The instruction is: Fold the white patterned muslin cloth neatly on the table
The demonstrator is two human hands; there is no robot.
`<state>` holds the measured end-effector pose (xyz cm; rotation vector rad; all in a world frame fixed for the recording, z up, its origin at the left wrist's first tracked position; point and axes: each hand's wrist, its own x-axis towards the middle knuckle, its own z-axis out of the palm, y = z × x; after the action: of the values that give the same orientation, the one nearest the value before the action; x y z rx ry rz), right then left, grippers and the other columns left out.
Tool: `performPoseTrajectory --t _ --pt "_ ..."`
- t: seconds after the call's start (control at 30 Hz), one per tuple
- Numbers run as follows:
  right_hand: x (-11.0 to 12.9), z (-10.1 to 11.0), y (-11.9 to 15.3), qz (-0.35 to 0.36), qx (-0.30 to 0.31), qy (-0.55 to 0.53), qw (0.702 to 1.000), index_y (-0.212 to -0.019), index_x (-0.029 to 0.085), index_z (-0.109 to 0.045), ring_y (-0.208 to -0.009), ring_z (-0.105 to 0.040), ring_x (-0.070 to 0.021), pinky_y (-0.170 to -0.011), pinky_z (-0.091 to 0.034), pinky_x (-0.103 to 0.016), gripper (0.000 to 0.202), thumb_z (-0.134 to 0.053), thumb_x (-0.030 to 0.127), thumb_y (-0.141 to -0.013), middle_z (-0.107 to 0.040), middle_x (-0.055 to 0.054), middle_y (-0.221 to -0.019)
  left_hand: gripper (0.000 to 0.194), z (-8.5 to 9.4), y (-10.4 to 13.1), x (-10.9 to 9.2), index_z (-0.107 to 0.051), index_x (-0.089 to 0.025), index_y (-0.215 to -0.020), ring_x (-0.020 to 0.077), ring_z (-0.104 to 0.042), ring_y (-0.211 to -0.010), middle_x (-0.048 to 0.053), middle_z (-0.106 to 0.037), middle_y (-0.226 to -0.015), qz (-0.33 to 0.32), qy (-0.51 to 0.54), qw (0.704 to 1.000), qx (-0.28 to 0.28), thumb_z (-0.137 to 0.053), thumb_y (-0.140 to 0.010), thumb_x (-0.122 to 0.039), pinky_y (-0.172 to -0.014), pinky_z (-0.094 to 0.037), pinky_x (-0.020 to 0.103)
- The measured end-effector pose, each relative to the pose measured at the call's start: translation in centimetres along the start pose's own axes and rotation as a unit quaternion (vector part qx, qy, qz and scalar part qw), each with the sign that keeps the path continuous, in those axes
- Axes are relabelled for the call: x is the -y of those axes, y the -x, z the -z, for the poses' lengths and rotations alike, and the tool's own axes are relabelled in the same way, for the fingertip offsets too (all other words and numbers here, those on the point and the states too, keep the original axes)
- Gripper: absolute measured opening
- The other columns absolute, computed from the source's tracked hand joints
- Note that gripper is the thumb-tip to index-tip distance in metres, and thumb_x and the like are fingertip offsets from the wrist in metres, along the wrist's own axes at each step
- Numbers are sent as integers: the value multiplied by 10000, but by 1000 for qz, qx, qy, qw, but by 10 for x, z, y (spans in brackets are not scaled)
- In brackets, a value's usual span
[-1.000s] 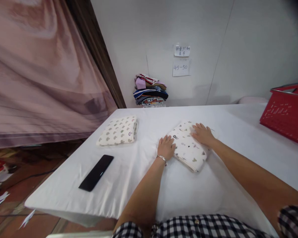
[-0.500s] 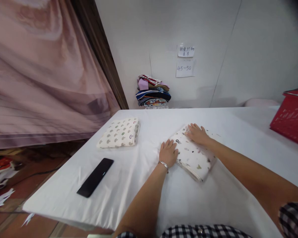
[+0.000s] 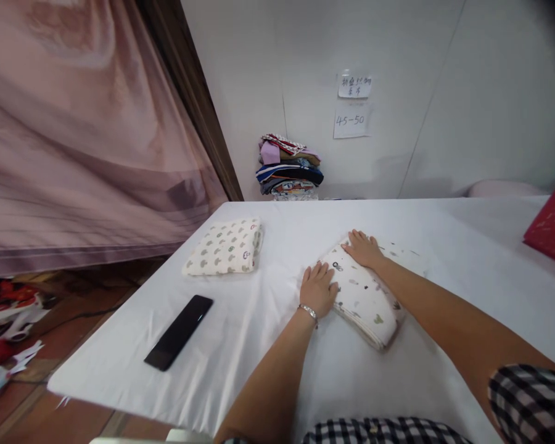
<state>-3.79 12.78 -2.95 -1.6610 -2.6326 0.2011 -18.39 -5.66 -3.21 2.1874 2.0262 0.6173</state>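
A folded white cloth [image 3: 363, 293] with small printed figures lies at an angle on the white-covered table [image 3: 259, 345]. My left hand [image 3: 318, 288] rests flat on its left corner, fingers spread; a bracelet circles that wrist. Across the cloth's far edge lies my right hand [image 3: 364, 250], palm down with fingers stretched. Both hands press on the cloth without gripping it. Several layers show along its near left edge, and part of its right side is hidden under my right forearm.
Another folded cloth [image 3: 226, 248], printed with grey-green shapes, lies at the table's left. Nearer is a black phone-like slab [image 3: 179, 333]. A stack of folded fabrics [image 3: 289, 172] stands by the wall. A red basket [image 3: 552, 225] is at the right, a pink curtain [image 3: 83, 135] at the left.
The view has swung slightly left, so the basket sits farther toward the right edge. Both hands stay flat on the cloth, nearly in the same places.
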Motion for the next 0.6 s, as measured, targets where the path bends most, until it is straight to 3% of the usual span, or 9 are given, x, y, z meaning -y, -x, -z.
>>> performPoseTrajectory --t 0.17,0.37,0.6 --pt "14 10 10 -14 12 -10 1000 -1464 167 -228 -1413 -88 -274 -1101 -124 -515 704 -218 563 -882 -122 -102 -1556 387 0 0 0 -515 -252 -1272 205 -292 -1365 37 -436 -1422 3 -4 1000 2 -412 -905 -316 -1143 -172 442" --pt "41 -8 38 39 -12 12 999 -1461 107 -225 -1414 -79 -263 -1108 -104 -488 720 -195 557 -899 -129 -148 -1547 378 -2 -1 1 -523 -258 -1260 200 -303 -1358 30 -454 -1409 4 -11 1000 -6 -428 -898 -309 -1140 -175 438" --pt "34 8 48 36 15 -10 999 -1453 119 -255 -1413 -90 -270 -1104 -106 -511 734 -253 572 -876 -133 -133 -1549 384 1 -1 0 -509 -234 -1272 198 -286 -1365 32 -435 -1424 4 -11 1000 10 -418 -908 -316 -1141 -169 440"
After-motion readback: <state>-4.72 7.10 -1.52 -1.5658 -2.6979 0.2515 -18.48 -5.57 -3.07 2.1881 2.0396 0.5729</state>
